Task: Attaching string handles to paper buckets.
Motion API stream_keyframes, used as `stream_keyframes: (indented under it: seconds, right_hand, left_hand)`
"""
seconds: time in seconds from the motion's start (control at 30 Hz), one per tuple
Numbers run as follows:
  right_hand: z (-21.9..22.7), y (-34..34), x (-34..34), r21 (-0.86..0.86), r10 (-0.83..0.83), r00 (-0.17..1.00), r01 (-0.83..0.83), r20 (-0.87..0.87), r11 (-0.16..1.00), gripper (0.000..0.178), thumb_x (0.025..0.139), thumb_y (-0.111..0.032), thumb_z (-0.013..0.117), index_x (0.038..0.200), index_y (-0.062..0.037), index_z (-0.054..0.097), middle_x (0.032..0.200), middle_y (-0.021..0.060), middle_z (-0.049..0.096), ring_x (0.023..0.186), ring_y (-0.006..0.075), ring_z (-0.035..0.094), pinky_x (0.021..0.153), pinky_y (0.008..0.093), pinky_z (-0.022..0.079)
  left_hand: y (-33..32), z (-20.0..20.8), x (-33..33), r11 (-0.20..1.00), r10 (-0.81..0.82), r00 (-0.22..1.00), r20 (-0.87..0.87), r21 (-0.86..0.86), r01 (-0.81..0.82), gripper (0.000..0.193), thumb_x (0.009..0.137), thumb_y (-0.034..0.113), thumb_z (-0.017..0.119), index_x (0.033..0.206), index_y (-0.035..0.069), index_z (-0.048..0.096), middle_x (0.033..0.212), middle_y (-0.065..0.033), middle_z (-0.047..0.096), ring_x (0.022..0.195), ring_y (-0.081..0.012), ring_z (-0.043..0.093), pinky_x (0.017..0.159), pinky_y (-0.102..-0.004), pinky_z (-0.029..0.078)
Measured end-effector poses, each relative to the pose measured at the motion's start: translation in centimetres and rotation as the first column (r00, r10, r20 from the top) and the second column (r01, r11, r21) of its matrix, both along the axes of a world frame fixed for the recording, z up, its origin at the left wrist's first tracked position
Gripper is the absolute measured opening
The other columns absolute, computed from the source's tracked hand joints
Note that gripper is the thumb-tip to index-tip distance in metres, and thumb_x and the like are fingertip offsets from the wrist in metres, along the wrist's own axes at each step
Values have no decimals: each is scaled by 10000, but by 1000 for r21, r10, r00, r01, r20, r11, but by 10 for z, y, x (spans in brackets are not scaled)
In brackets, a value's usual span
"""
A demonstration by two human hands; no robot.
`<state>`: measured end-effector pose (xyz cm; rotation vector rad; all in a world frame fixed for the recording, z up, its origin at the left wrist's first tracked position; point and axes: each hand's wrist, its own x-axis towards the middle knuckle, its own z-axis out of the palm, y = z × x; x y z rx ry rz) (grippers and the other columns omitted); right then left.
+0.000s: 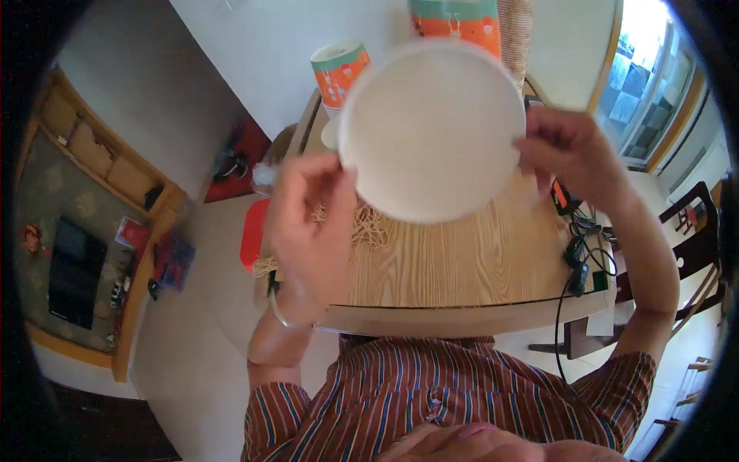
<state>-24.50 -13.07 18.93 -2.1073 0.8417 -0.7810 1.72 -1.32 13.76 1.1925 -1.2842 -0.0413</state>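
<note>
A round white disc with a pale rim, like a paper plate or a lid, is held up above the table with its broad face toward me. My left hand grips its left edge, fingers closed and slightly blurred. On the opposite side, my right hand pinches the right edge between thumb and fingers. Behind the disc stands a large orange and teal paper bucket, partly hidden. A smaller paper cup stack in the same colours is to its left. Loose beige string lies beneath my left hand.
The wood-grain table has its near edge by my body. Black cables trail over its right side. A woven tan cylinder stands at the back. A red stool top is at the left, and dark chairs stand at the right.
</note>
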Motion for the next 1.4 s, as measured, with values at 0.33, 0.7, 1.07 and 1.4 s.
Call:
stream_keyframes:
  seconds: [0.33, 0.7, 1.07, 1.4]
  right_hand:
    - [138, -77, 45, -265, -199, 906, 310, 374, 913, 156, 899, -97, 602, 988, 26, 638, 805, 130, 661, 729, 187, 656, 698, 325, 567]
    - [93, -256, 34, -227, -155, 815, 330, 558, 916, 95, 868, -46, 630, 931, 22, 652, 782, 89, 665, 706, 163, 647, 682, 320, 560]
    - [-2, -319, 34, -195, -130, 829, 276, 544, 941, 235, 897, -123, 628, 1103, -21, 679, 990, 22, 696, 851, 98, 627, 749, 277, 508]
    - [-36, -291, 35, -303, 22, 822, 184, 568, 935, 262, 917, -149, 611, 1141, -20, 657, 1082, 58, 681, 999, 130, 600, 865, 316, 482]
  left_hand:
    - [-117, 148, 10, 739, 223, 897, 382, -667, 101, 93, 929, 42, 585, 1018, 17, 579, 946, -101, 592, 832, -226, 615, 769, -320, 534]
    - [-245, 121, 10, 607, 338, 770, 542, -751, 262, 157, 877, -13, 591, 1023, 9, 535, 971, -149, 574, 871, -316, 615, 745, -366, 522]
    - [-271, 67, 20, 748, 272, 762, 587, -628, 217, 345, 758, -79, 576, 1061, 75, 635, 1055, -70, 623, 939, -275, 627, 769, -355, 554]
    - [-249, 34, 25, 818, 93, 775, 625, -491, 298, 401, 765, -148, 530, 1082, 62, 660, 1103, -97, 637, 984, -257, 644, 802, -323, 541]
